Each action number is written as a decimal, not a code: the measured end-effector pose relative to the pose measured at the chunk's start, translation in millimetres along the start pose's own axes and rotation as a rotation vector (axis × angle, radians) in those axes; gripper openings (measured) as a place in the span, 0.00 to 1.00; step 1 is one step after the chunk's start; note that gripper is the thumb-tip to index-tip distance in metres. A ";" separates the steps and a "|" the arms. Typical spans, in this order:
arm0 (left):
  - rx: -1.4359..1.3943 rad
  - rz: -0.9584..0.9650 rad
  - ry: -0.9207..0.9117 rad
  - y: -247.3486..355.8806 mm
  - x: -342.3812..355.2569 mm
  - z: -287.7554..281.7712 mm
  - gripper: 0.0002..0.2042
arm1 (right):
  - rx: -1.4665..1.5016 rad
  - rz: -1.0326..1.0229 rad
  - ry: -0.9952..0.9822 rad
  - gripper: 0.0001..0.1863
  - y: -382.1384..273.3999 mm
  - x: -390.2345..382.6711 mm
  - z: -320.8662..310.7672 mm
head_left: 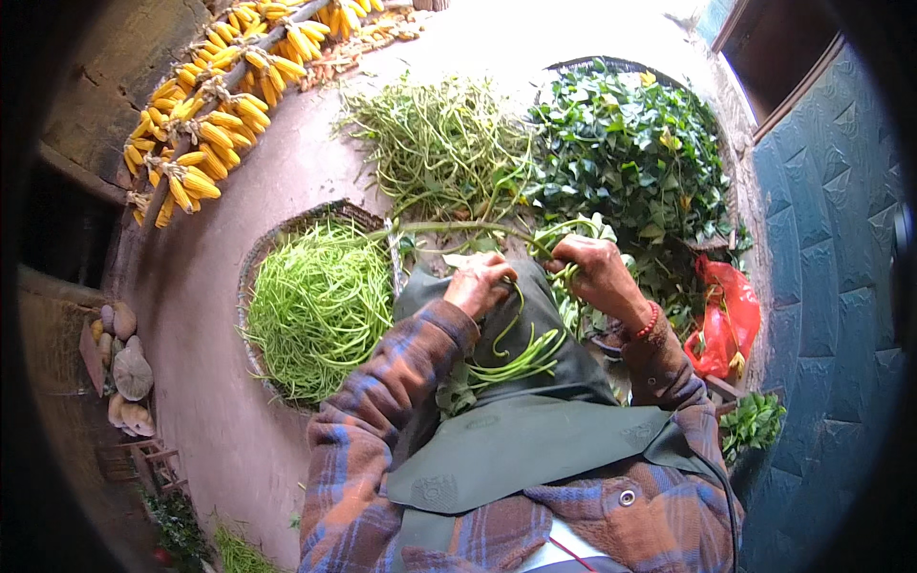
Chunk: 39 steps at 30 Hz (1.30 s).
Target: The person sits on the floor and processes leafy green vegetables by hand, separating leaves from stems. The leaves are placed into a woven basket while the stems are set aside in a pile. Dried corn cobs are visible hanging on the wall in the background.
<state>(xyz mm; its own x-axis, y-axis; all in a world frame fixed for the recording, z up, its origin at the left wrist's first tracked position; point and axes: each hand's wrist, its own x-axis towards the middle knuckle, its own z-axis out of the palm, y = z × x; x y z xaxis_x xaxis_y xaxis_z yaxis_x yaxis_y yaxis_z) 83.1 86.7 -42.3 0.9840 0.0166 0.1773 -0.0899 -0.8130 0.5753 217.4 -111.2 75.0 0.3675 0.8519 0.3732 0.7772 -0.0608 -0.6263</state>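
My left hand point(482, 282) is pinched on a thin green stem above the dark apron point(544, 401) over my lap. My right hand point(583, 263), with a red bead bracelet at the wrist, is closed around a leafy green vine point(587, 229) a little to the right. A long stem point(449, 225) stretches leftward beyond both hands. Several peeled-looking green stalks point(521, 358) lie on the apron below my hands. At the left, a round basket is heaped with thin light-green stalks point(315, 306).
Behind my hands lie a tangled stem pile point(430, 143) and a heap of dark leaves point(630, 143). Yellow corn cobs point(220, 134) hang at upper left. A red plastic bag point(726, 315) sits right, beside a blue panelled surface point(821, 286). Lumpy produce and bags point(129, 372) line the left wall.
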 end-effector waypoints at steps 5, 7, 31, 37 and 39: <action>0.136 -0.222 0.109 15.2 -10.8 -36.6 0.07 | -0.025 0.118 -0.022 0.04 -1.5 -16.5 -13.4; 0.044 -0.195 0.267 24.3 -17.9 -65.1 0.06 | -0.059 0.118 -0.005 0.07 -0.1 -20.1 -15.8; -0.838 -0.590 0.213 145.7 -144.4 -104.4 0.15 | 0.019 -0.033 -0.155 0.06 -44.0 -47.0 22.6; -0.848 -0.159 0.293 120.5 -94.6 -68.8 0.30 | 0.178 -0.115 -0.302 0.14 -56.6 -35.5 14.8; -0.679 -0.056 0.200 120.3 -76.9 -72.5 0.29 | 0.252 -0.168 -0.237 0.08 -54.1 -31.2 14.4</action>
<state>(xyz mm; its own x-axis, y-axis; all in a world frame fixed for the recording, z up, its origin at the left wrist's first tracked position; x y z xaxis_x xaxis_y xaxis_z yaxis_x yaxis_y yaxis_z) -14.5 29.8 71.1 0.9487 0.2071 0.2391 -0.1804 -0.2665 0.9468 156.6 -127.0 87.5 0.0940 0.9376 0.3347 0.6555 0.1947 -0.7296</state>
